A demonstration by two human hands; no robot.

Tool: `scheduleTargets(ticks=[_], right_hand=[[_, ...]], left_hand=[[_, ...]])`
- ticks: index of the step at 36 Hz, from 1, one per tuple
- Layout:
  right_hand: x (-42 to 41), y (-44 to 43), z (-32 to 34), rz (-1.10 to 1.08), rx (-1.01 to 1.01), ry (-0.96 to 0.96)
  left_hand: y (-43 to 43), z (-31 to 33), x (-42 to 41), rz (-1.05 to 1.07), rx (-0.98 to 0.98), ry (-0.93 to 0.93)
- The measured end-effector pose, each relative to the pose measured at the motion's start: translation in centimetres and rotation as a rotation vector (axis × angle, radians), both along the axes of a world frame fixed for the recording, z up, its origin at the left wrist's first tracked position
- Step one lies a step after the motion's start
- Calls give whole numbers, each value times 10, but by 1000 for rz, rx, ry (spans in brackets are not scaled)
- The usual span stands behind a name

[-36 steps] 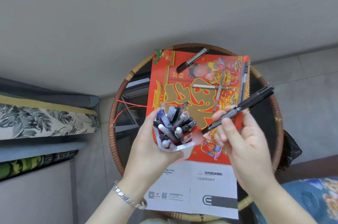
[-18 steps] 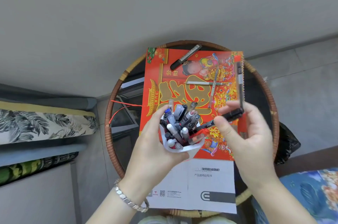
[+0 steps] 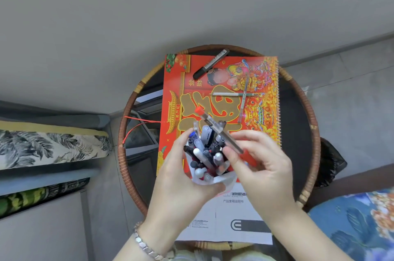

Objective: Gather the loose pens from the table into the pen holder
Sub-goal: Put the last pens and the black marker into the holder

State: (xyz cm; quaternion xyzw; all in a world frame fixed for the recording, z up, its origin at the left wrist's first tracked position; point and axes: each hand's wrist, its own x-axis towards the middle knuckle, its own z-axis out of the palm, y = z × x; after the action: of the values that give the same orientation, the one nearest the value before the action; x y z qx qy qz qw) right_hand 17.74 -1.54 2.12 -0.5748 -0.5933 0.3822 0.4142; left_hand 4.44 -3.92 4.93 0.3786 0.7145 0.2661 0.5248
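Soft even daylight, slight blur, wide-angle edge bending.

Left hand cups pen holder; right hand pinches red-capped pen.

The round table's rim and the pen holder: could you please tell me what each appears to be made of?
The table rim looks like wrapped rattan or wicker, matte brown with paler bands, judging by its fine ribbed windings. The pen holder, held in the left hand, seems to be white translucent plastic with a smooth, slightly glossy edge, though most of it is hidden.
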Motion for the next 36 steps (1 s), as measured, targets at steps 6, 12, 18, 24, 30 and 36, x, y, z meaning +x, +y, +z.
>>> scheduleTargets(ticks=[6, 12, 18, 24, 30, 36], right_hand=[[16, 2, 8, 56, -256, -120], [57, 15, 19, 150, -271, -198], [77, 31, 41, 339, -282, -372], [59, 36, 31, 387, -278, -499], [35, 36, 26, 248, -185, -334], [18, 23, 5, 118, -44, -272]], left_hand=[[2, -12, -8, 11, -25, 9], [15, -25, -23, -19, -17, 108], [21, -28, -30, -14, -9, 146], [19, -18, -22, -88, 29, 31], [16, -17, -15, -113, 92, 60], [15, -29, -21, -246, 145, 181]])
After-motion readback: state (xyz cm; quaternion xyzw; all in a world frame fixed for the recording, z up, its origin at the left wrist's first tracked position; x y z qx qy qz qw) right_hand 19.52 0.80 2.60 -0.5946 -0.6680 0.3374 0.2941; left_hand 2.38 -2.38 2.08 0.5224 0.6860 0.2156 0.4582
